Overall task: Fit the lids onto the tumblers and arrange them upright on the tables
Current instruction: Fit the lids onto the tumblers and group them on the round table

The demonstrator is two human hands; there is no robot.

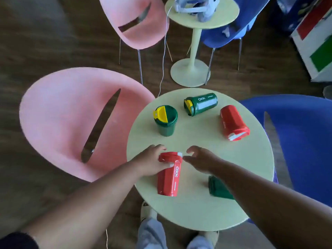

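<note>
dim, soft daylight | slight blur (hands most) | edges bowed

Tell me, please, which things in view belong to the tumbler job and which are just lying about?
Job: near red tumbler; far red tumbler; upright green tumbler; lying green tumbler; half-hidden green tumbler; round table.
Lying about: pink chairs; blue chairs; bundle on the far table.
</note>
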